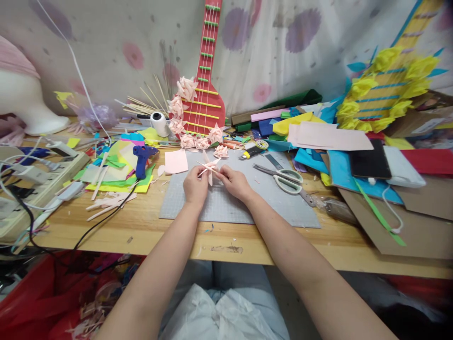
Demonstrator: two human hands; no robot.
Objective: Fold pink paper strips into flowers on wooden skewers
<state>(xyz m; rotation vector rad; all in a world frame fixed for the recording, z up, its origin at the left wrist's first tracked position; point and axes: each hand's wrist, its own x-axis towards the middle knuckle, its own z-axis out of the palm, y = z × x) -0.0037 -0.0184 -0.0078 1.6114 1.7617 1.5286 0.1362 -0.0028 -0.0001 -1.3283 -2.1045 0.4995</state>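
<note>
At the far left a white mannequin head [44,106] stands on the tabletop [141,236], with a cable-laden power strip [67,175] in front of it; then come coloured sheets [123,185] in a loose pile, a blue glue gun [140,160] on top of them, and pale paper strips [109,202] scattered just in front; behind, thin sticks [146,98] fan out near the curtain [283,52].

A pink square [176,162] lies at the left corner of the grey mat [279,208]; just right of it the left hand [196,186] grasps the left side of a pale pink paper star [210,169] between its fingers; the star is held up over the mat, between the two hands; the red lute [203,111] stands tilted behind it, pink flowers [176,125] along its lower edge; the right hand [231,182] pinches the star's right side with its fingertips.

Beyond the right hand a yellow knife [249,152] lies near the mat's back edge; the scissors [286,178] rest on the mat, blades slightly apart; farther right, pink sheets [329,137] top a coloured heap, a black tablet [370,159] lies near them, and the yellow lute [380,92] leans behind; cardboard [414,231] covers the front right.
</note>
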